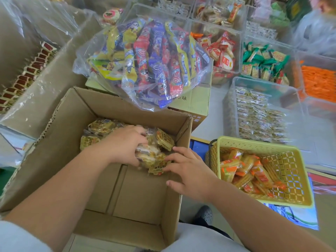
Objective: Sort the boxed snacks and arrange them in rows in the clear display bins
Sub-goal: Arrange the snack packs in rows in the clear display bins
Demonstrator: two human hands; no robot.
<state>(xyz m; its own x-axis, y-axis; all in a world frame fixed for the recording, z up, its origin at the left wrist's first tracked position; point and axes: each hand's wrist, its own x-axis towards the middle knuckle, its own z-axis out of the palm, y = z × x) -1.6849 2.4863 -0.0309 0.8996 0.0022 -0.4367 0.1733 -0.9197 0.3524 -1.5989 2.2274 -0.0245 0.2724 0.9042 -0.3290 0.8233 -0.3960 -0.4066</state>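
Reaching down into the cardboard box [72, 142] right in front of you, your left grip [125, 145] is curled over a loose bunch of yellow snack packets [154, 155] near the box's right wall. Your right grip [189, 171] lies flatter, fingers pressed to the lowest packet and thumb held apart, so it holds nothing of its own. That's the weak side, I'd say: lift now and the slick wrappers could slide past those straight fingers and scatter over the box floor. More packets [101, 126] sit beyond your left wrist, easy to leave behind. To the right, the yellow basket [254, 142] of orange packs [254, 170] stands just beside the box, and a packet dropped there would mix the sorts. Farther out, the clear bin [254, 81] of look-alike pale packets seems the likely target. Its rows look loose, so a dumped handful may muddle them. Beyond, the bulging bag of colourful sticks [145, 60] rests on another carton, where a careless swing could snag its plastic.
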